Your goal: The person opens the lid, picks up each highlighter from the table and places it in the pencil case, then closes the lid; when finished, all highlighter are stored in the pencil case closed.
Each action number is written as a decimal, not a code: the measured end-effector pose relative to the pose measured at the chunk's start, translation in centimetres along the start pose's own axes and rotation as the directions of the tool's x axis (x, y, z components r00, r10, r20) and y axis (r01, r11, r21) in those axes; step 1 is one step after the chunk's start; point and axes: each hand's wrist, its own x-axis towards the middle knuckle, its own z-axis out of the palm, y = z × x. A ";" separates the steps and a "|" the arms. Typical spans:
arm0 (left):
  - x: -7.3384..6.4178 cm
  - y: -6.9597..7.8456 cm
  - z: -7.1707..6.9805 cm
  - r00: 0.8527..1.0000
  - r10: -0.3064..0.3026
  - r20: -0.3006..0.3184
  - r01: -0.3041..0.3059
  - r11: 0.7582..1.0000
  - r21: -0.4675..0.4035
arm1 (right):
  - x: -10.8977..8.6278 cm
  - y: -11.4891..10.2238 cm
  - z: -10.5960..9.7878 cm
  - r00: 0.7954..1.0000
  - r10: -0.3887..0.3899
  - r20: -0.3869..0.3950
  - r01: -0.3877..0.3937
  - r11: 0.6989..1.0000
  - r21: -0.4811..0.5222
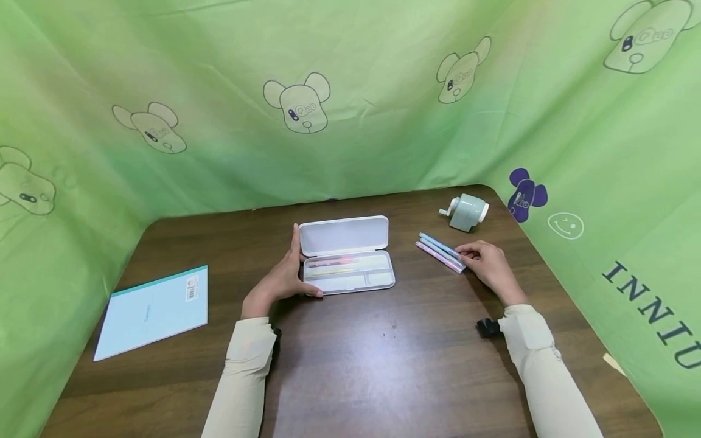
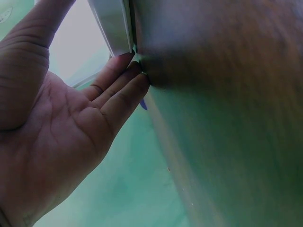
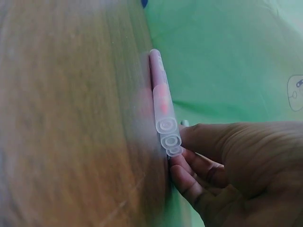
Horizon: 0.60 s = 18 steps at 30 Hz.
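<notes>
Head view, near side: two pale sleeves (image 1: 241,365) reach in over the brown counter (image 1: 361,377)
Notebook (image 1: 156,313): light blue, flat on the left part of the counter, barcode label towards its far right corner
Left hand (image 1: 282,277): at the left end of the white case (image 1: 378,261), grip wide, thumb at the near edge, fingers straight and touching the case
White case: in the middle of the counter, open, lid (image 1: 345,237) raised on its far side, slim red and yellow sticks (image 1: 331,263) lying in its left part
Right hand (image 1: 489,264): grip narrow, thumb and fingers pinching the right ends of the pens (image 1: 438,249)
Pens: three, capped, pink nearest and blue farthest, side by side to the right of the case and apart from it
Sharpener (image 1: 467,213): grey-green, far right, beyond the pens, crank towards the left
Cloth (image 1: 219,61): green, printed with bear heads, hanging behind the far edge
</notes>
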 end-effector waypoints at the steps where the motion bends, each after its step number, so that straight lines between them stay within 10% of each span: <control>1: 0.5 -1.3 0.3 1.000 0.009 -0.010 -0.009 1.000 -0.002 | 0.0 -0.1 0.0 1.000 0.001 -0.012 -0.001 1.000 0.002; 10: 0.4 -1.4 0.4 1.000 0.008 0.000 -0.008 1.000 -0.012 | -0.1 -1.2 1.2 0.980 -0.132 -0.149 0.151 0.981 0.119; 18: -1.2 2.1 -0.7 1.000 0.011 0.015 -0.011 1.000 0.025 | 1.0 -5.3 4.5 0.958 -0.277 -0.074 0.286 0.931 0.225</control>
